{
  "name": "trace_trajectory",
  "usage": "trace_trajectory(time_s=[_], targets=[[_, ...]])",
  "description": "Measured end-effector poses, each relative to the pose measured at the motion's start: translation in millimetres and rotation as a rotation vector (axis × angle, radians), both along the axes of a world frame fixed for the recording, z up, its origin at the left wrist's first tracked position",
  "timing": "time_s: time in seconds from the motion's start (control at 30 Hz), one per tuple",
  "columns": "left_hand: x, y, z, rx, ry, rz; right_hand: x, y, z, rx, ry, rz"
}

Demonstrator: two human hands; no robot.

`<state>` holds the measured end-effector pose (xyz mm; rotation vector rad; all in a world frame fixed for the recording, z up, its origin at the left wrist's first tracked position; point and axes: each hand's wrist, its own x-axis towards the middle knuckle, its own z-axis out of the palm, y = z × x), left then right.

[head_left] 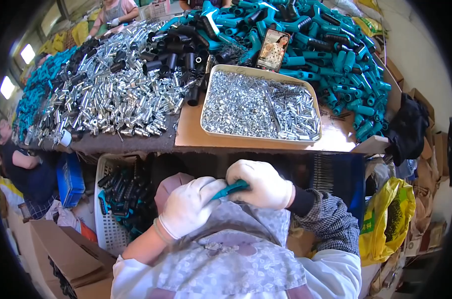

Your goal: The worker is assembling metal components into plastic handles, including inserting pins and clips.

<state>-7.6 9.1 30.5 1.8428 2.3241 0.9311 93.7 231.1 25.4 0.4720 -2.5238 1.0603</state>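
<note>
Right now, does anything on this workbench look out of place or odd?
One thing stands out: a phone with a lit screen is propped upright among the teal handles, just behind the tray of small silver parts. It is the only thing there that is not a part. Both gloved hands, left hand and right hand, grip a teal piece.

Vantage: head-worn, looking steeply down over the chest and lap toward the tabletop (186, 134) edge.
Facing: forward and down, tabletop across the upper half, lap below.
Nearness: very close to the left hand (188, 207) and right hand (261, 184), low in the centre; metal tray (208, 94) a short reach beyond.
Lens: wide fisheye, straight edges bowed, dark rim at the corners.
Reach: far side of the tabletop at the top edge, floor and cardboard boxes (66, 254) at the sides.
Shared ground: single view only.
</note>
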Motion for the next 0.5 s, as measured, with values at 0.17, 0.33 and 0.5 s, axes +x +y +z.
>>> trace_trajectory(time_s=[0.17, 0.33, 0.5], targets=[[3.9, -3.4, -18.5, -0.018, -0.078, 0.011, -38.9, 61.7, 18.3, 0.21, 0.189, -0.508], [18.5, 1.2, -21.4, 0.071, -0.218, 0.075, -76.1, 90.6, 10.6, 0.468, -0.023, -0.826], [27.3, -2.3, -32.4, 0.055, -0.415, 0.06, -76.7, 87.0, 4.3, 0.353, 0.028, -0.785]])
